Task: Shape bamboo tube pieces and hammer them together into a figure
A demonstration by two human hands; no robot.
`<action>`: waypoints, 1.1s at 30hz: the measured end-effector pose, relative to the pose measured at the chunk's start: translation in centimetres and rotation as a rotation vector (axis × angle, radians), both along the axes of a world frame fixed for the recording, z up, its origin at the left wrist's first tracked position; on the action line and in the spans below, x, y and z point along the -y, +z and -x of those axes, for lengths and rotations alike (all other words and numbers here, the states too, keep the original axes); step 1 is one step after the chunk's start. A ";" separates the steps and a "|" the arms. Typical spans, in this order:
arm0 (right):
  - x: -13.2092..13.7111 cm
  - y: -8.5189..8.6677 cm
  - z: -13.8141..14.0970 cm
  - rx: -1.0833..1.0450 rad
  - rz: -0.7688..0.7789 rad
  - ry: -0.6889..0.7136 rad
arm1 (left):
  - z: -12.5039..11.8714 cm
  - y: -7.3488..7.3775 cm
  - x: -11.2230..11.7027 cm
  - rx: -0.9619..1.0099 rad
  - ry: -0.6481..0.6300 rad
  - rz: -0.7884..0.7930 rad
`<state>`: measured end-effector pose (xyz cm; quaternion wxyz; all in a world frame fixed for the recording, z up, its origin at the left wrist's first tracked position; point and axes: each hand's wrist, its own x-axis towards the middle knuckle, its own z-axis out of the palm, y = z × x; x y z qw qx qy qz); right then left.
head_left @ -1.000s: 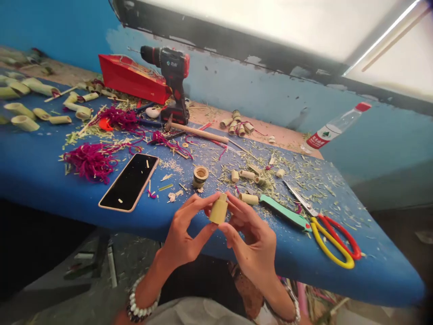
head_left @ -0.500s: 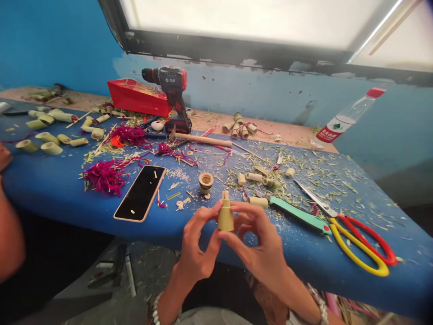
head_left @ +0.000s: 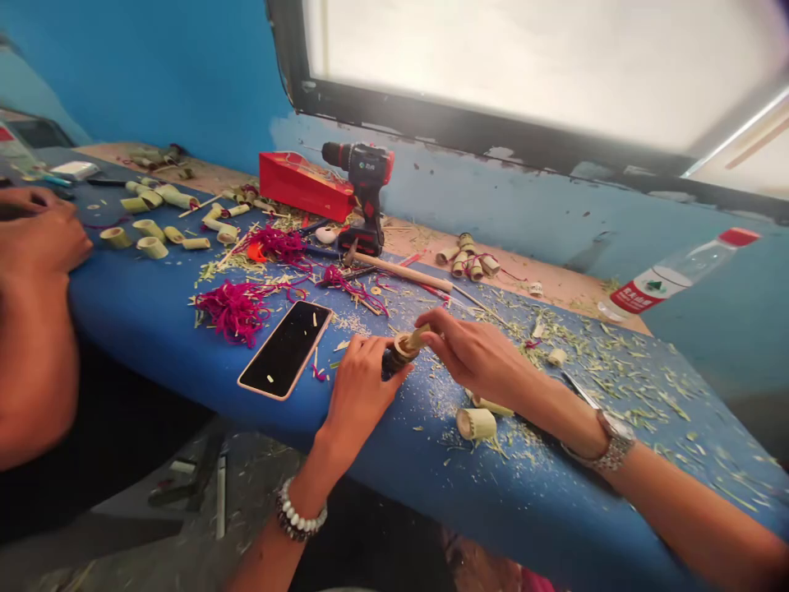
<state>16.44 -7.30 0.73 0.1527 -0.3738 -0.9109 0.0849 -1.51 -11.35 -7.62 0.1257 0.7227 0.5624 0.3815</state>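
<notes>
The left fingers [head_left: 371, 352] are clamped around a dark-sided bamboo ring [head_left: 394, 360], while the right fingertips [head_left: 425, 322] pinch a pale bamboo sliver [head_left: 417, 335] that pokes into its mouth, just above the near edge of the blue counter [head_left: 136, 304]. A phone [head_left: 287, 349] lies just beside the left hand [head_left: 361, 403], a cut bamboo tube [head_left: 476, 424] lies near the right hand [head_left: 474, 353], and a co-worker's hand [head_left: 43, 238] rests at the counter's left end.

The person's two hands [head_left: 363, 395], one cordless drill [head_left: 363, 185], one smartphone [head_left: 285, 349] (plus three magenta tufts [head_left: 234, 311], loosely).
</notes>
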 end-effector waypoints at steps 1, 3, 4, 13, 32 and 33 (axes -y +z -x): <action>-0.2 -0.1 0.2 0.029 0.000 0.006 | 0.0 0.0 0.1 -0.012 0.000 -0.001; -0.4 -0.2 0.4 0.056 0.025 0.030 | 0.1 0.1 0.4 -0.014 -0.003 0.006; -0.5 -0.2 0.5 0.046 0.050 0.044 | 0.1 0.2 0.5 -0.010 -0.009 0.011; -0.9 0.9 -0.6 -0.078 0.298 0.093 | 0.7 0.0 0.9 0.053 -0.097 0.008; 1.3 3.6 -1.3 0.201 0.084 0.312 | 1.5 0.5 1.7 0.303 -0.311 0.097; 1.4 3.6 -1.3 0.257 -0.012 0.350 | 1.5 0.5 1.7 0.294 -0.313 0.110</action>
